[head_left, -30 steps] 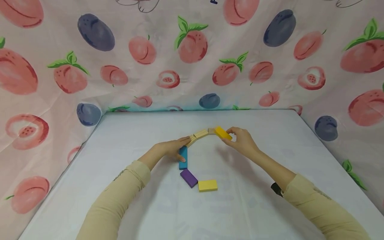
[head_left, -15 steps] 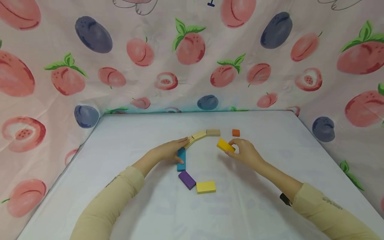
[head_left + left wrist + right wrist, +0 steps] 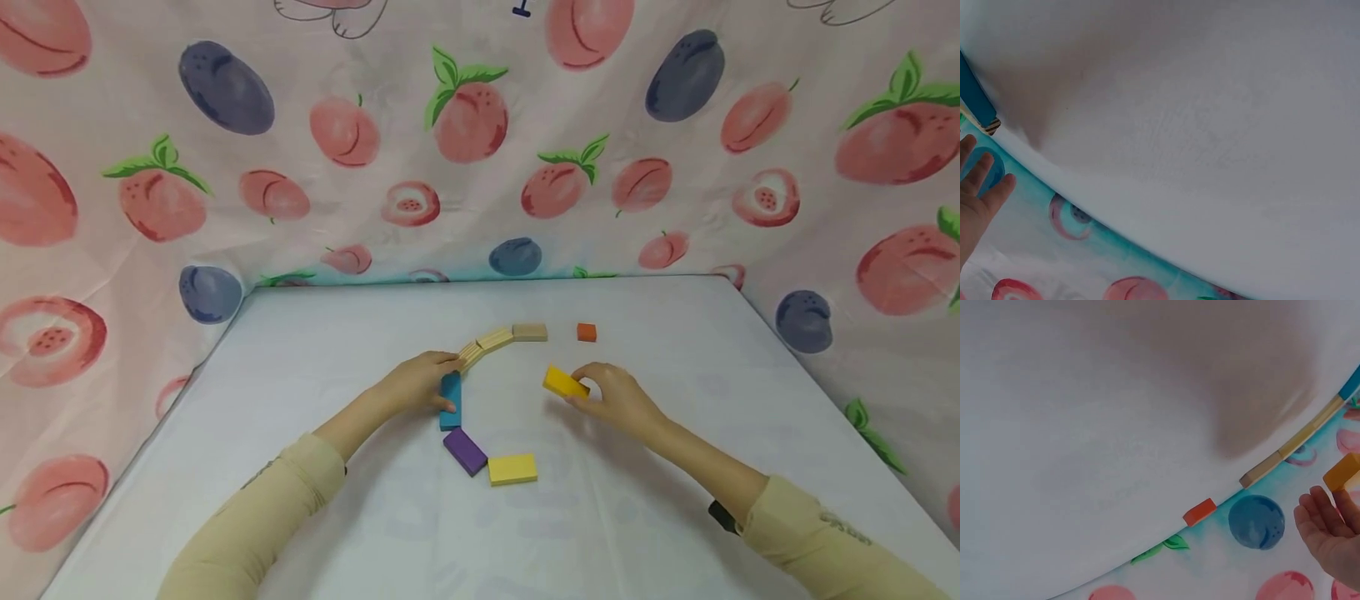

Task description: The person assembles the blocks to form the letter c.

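The right hand [image 3: 617,398] pinches an orange-yellow block [image 3: 565,382] between thumb and fingertips, holding it tilted just above the surface [image 3: 675,500], somewhat toward the far edge and near the middle. In the right wrist view the same block [image 3: 1341,471] shows at the fingertips.

The left hand [image 3: 420,382] rests on the surface with its fingers fairly straight, lying against the upper end of a teal block [image 3: 451,401] and touching the near end of a curved row of natural wood blocks [image 3: 495,342]. That row arcs from the left hand's fingertips toward the far edge and ends in a darker tan block [image 3: 530,332]. A small orange block [image 3: 587,332] lies apart from the tan block, to its right and beyond the right hand.

Nearer the person, the teal block leads down to a purple block [image 3: 467,451], which lies at a slant and meets a flat yellow block [image 3: 513,469] at its near corner. The teal, purple and yellow blocks form a bent chain.

Both arms wear beige sleeves [image 3: 255,525]. A cloth printed with peaches and plums [image 3: 480,125] hangs behind and at both sides of the white surface.
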{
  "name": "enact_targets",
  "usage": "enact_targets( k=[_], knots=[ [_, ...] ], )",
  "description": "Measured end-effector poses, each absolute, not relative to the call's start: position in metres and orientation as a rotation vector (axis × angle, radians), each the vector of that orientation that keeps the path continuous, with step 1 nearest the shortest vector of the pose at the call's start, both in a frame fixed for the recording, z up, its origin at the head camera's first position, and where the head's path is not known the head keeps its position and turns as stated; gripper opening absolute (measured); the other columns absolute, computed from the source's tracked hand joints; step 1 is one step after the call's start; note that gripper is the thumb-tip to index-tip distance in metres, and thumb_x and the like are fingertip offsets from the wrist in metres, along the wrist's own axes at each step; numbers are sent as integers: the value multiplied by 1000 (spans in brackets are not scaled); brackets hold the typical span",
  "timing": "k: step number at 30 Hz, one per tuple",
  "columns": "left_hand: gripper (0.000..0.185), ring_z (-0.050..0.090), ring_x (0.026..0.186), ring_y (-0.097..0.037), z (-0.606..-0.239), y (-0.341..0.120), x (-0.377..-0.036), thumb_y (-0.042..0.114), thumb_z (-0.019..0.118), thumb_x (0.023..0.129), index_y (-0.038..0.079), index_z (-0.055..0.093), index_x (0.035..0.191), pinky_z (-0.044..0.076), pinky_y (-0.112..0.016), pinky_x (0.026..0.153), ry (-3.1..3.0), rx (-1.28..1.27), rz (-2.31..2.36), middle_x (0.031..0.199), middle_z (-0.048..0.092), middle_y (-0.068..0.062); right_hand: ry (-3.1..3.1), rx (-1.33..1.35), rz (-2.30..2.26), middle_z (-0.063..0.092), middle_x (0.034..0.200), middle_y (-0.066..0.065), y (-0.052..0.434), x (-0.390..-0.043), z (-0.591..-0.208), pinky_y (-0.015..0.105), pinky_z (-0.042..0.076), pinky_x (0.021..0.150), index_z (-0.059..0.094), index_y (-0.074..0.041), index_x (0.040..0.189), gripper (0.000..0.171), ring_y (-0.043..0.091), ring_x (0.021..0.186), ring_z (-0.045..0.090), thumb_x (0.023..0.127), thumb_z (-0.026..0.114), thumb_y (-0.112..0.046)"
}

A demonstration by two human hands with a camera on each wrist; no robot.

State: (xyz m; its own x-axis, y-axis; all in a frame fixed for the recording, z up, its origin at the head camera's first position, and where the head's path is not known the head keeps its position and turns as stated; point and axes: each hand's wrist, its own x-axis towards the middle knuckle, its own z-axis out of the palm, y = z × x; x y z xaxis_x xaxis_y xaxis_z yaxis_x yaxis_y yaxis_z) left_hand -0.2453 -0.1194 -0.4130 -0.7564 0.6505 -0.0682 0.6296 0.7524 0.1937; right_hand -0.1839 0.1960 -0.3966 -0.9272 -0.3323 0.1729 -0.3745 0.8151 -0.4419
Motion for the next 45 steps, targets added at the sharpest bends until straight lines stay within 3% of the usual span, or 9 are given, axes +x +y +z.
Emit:
enact_targets(
  k=[10, 19, 26, 34, 45],
  knots=[
    [52, 52, 124, -30, -413, -114, -229, 26, 69, 85, 8, 55, 131, 46, -42, 101, 2820, 1318, 231, 132, 56, -14, -2905, 731, 714, 66, 92, 7, 201, -178, -405, 36, 56, 77, 68, 2, 100, 24, 16, 80, 58, 78, 74, -6],
    [38, 59, 104, -20, -415, -108, -210, 21, 67, 88, 12, 62, 124, 54, -31, 86, 2809, 1514, 293, 117, 60, -7, -2931, 839, 701, 65, 91, 4, 197, -178, -406, 37, 55, 79, 67, 0, 102, 25, 14, 81, 55, 79, 73, -6],
    [30, 58, 112, -21, -415, -102, -189, 20, 65, 89, 10, 63, 118, 51, -31, 94, 2696, 1675, 386, 119, 63, -6, -2918, 903, 678, 64, 91, 1, 202, -176, -410, 34, 54, 78, 68, -1, 102, 24, 13, 81, 55, 80, 73, -7],
    [36, 58, 116, -19, -417, -98, -173, 22, 64, 90, 10, 60, 124, 48, -27, 98, 2603, 1814, 350, 125, 62, -7, -2880, 982, 672, 64, 93, 0, 206, -174, -410, 33, 54, 78, 67, -2, 103, 24, 11, 82, 55, 81, 73, -9],
    [43, 44, 133, -20, -419, -88, -153, 22, 54, 96, 10, 50, 137, 38, -30, 110, 2458, 1819, 225, 144, 46, -6, -2965, 1136, 676, 65, 99, 1, 209, -173, -408, 33, 55, 82, 68, -4, 106, 27, 11, 86, 58, 82, 72, -14]
  ],
)
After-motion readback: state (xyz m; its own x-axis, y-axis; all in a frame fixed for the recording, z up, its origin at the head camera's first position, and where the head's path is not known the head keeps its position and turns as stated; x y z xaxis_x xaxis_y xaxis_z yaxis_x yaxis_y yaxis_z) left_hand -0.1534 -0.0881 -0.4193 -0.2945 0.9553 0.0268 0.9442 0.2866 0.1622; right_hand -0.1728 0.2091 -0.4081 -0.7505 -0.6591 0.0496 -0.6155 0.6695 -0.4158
